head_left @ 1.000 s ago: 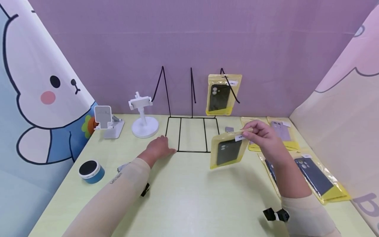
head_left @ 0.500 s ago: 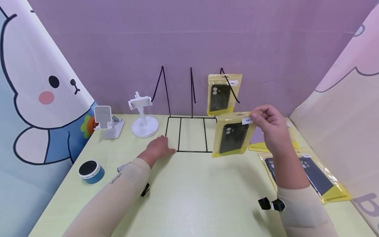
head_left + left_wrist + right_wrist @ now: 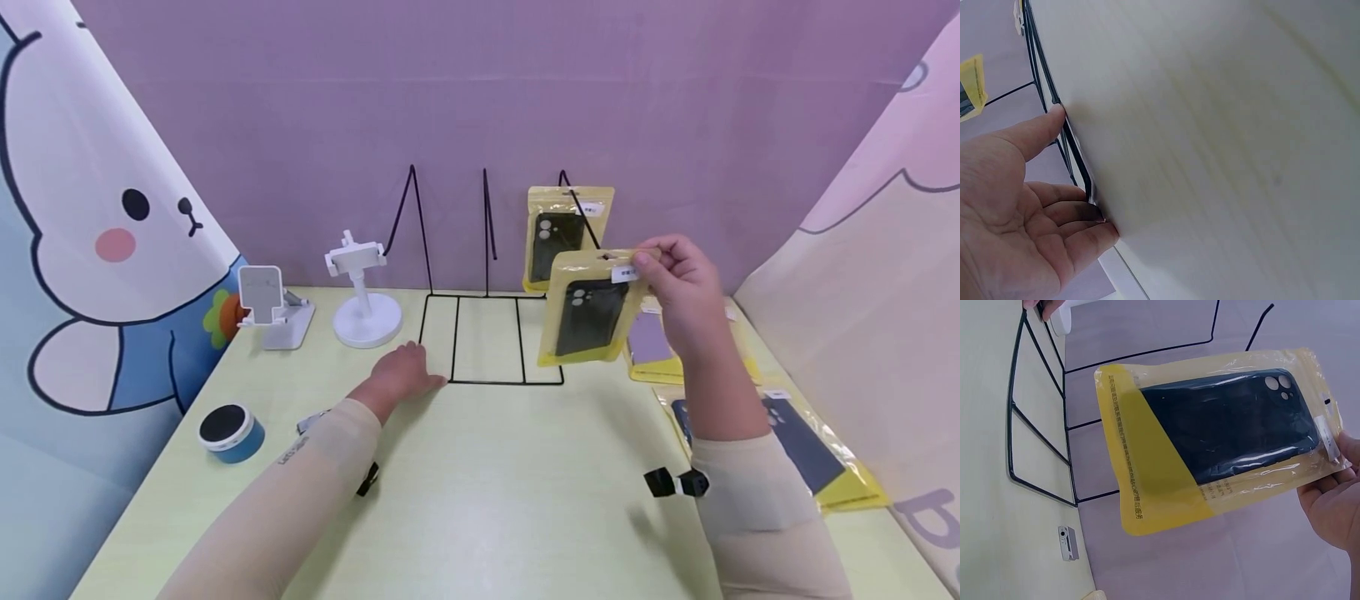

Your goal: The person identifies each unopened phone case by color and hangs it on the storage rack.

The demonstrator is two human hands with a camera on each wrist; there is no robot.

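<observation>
Two hands work at the counter point(image 3: 480, 500). Right hand point(image 3: 678, 292) pinches the top corner of a yellow bagged phone case point(image 3: 588, 312), hanging in the air just left of it. Likely light, slick film over a stiff case; best taken by the header. Left hand point(image 3: 401, 375), fingers relaxed, rests against the black wire display rack point(image 3: 487, 337).

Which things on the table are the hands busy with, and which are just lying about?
In use:
right hand pinching a bagged black case
left hand pressing the wire rack
another bagged case hanging on the rack

Lying about:
speaker
two white phone stands
purple case
dark blue cases
</observation>
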